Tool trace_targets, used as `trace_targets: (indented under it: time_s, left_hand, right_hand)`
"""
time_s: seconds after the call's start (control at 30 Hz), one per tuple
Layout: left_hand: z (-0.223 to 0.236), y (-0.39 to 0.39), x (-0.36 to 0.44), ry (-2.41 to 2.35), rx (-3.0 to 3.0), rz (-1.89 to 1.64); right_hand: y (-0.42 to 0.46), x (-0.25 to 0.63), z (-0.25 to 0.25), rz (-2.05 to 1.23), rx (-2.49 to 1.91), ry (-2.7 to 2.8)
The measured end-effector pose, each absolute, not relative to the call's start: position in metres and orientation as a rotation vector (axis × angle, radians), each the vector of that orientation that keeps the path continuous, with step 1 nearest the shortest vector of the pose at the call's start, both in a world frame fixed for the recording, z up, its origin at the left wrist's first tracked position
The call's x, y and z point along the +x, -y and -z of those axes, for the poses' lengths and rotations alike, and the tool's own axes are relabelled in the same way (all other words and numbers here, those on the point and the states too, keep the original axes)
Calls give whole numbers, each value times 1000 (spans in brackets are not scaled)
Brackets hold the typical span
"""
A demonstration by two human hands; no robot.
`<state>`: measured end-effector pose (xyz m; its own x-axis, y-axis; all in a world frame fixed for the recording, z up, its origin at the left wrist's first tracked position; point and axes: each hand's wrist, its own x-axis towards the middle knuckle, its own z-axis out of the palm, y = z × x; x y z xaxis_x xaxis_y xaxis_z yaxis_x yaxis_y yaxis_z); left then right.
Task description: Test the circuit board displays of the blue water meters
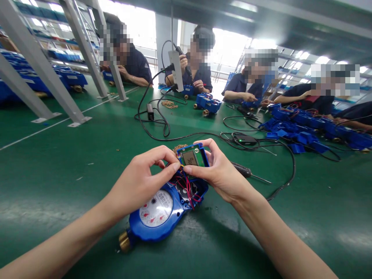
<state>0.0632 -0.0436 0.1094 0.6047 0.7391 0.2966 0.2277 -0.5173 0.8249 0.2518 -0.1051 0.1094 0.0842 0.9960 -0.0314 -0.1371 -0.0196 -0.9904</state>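
Observation:
A blue water meter (157, 211) with a round white dial and a brass fitting lies on the green table in front of me. Red and dark wires rise from its open compartment. Above that compartment, my right hand (216, 166) grips a blue-framed circuit board (190, 157) with a small display, tilted towards me. My left hand (145, 174) pinches at the board's left edge, thumb and forefinger together near a yellow wire (181, 166). The exact spot between those fingertips is hidden.
An electric screwdriver (242, 169) lies right of my right hand, its cable looping behind. A pile of brass screws (179, 147) sits behind the board. Blue meters and covers (302, 130) crowd the right. Several co-workers sit opposite; metal legs (66, 77) stand left and a power strip (176, 71) hangs ahead.

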Motion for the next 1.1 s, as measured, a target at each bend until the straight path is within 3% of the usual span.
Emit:
trace_targets:
  time_s: [0.4,0.7,1.1]
  left_hand:
    - [-105,35,64,-755,1777,-597]
    - [-104,37,63,-810,1928,-645]
    - [-102,33,65,-701,1626,-590]
  right_hand:
    - [104,249,-105,-1263,-1084,892]
    - [103,248,-105,-1257,-1091,890]
    - [103,251,-105,-1283,-1055,949]
